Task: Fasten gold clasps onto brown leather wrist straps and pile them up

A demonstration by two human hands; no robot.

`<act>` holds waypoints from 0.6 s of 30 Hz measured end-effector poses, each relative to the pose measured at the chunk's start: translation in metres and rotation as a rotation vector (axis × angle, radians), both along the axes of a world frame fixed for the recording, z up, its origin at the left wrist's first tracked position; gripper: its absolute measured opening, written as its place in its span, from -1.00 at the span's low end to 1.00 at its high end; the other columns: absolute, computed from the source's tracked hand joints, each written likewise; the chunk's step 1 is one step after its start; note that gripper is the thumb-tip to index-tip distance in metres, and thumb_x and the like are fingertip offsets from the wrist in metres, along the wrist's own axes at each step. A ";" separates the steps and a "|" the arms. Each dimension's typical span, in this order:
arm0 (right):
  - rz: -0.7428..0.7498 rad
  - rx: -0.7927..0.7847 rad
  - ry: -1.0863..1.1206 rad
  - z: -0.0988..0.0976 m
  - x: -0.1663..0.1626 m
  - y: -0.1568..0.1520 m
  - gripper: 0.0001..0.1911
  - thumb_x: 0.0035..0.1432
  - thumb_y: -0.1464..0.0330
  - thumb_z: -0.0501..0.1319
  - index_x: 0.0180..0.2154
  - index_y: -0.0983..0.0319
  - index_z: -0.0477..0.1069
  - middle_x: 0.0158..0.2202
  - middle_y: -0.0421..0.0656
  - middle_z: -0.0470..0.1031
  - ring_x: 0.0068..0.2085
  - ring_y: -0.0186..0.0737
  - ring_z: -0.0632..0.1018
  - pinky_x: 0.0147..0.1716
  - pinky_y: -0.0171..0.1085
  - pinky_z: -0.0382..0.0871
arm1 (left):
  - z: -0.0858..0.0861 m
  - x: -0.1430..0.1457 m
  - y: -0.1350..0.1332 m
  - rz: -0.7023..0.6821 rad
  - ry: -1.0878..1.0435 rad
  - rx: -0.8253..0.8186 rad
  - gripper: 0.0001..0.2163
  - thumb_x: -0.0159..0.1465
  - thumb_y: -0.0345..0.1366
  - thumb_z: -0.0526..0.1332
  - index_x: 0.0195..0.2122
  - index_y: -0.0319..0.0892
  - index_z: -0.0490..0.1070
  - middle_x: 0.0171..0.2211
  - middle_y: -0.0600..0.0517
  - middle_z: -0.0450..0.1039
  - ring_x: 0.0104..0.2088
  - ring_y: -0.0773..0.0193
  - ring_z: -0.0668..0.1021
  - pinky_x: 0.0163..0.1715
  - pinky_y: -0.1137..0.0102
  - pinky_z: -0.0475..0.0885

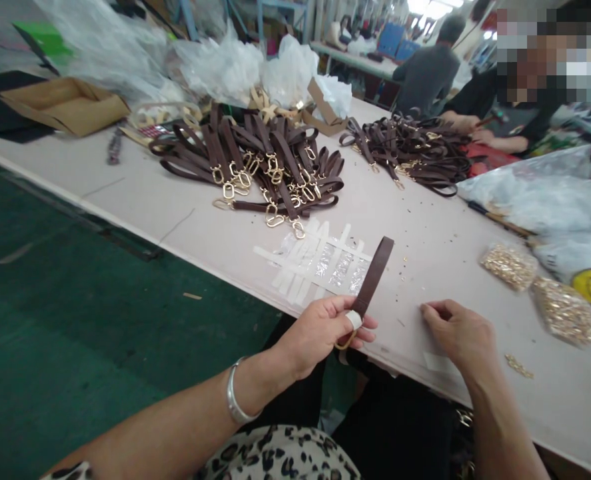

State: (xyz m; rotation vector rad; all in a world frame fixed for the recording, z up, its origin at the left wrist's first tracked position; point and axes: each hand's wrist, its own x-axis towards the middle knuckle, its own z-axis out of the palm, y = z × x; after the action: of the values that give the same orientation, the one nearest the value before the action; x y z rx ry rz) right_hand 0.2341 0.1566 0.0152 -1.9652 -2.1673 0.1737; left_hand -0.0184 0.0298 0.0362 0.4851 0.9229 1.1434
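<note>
My left hand (325,331) is closed on a brown leather wrist strap (376,268), a looped band that points up and away over the table edge. A gold metal clasp (346,342) shows at its lower end, beneath my fingers. White tape wraps the thumb that presses on the strap. To the right, my right hand (458,331) rests low over the table with fingers curled and the tips together; whatever is in them is hidden. Close by that hand lie a few small gold pieces (519,366) and a pale flat strip (438,362).
A heap of brown straps with gold clasps (285,153) lies ahead, a second heap (410,150) behind it to the right. White tape strips (320,263) cover part of the table. Bags of gold hardware (565,310) lie at right. A co-worker's hands (490,137) work across the table.
</note>
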 end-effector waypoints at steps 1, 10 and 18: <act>0.004 0.002 0.023 -0.001 0.001 0.000 -0.68 0.05 0.07 0.17 -0.38 0.12 0.56 -0.48 -0.12 0.56 -0.38 -0.03 0.56 -0.31 -0.15 0.35 | 0.000 0.001 0.000 -0.007 0.004 0.002 -0.84 0.30 -0.45 0.19 -0.15 -0.26 0.53 -0.23 -0.04 0.58 -0.33 0.37 0.63 -0.31 0.48 0.46; 0.241 0.227 0.084 -0.014 -0.001 -0.016 -0.68 0.16 0.17 0.09 -0.24 0.16 0.54 -0.33 -0.13 0.62 -0.34 -0.11 0.60 -0.30 -0.19 0.41 | 0.003 0.014 0.001 -0.038 0.036 0.007 -0.84 0.33 -0.47 0.16 -0.10 -0.27 0.47 -0.09 -0.10 0.55 -0.38 0.45 0.61 -0.41 0.57 0.41; 0.314 0.262 -0.022 -0.013 -0.003 -0.014 -0.70 0.25 0.28 0.03 -0.25 0.19 0.54 -0.28 -0.06 0.61 -0.26 -0.03 0.61 -0.26 -0.13 0.43 | -0.006 0.018 0.005 -0.048 0.023 0.020 -0.85 0.32 -0.44 0.18 -0.11 -0.26 0.45 -0.08 -0.14 0.56 -0.36 0.40 0.63 -0.41 0.55 0.41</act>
State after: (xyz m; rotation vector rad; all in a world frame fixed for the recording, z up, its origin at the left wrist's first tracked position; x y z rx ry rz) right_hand 0.2309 0.1429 0.0017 -1.4903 -2.3629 -0.0811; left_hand -0.0009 0.0352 0.0300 0.5347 0.9162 1.1062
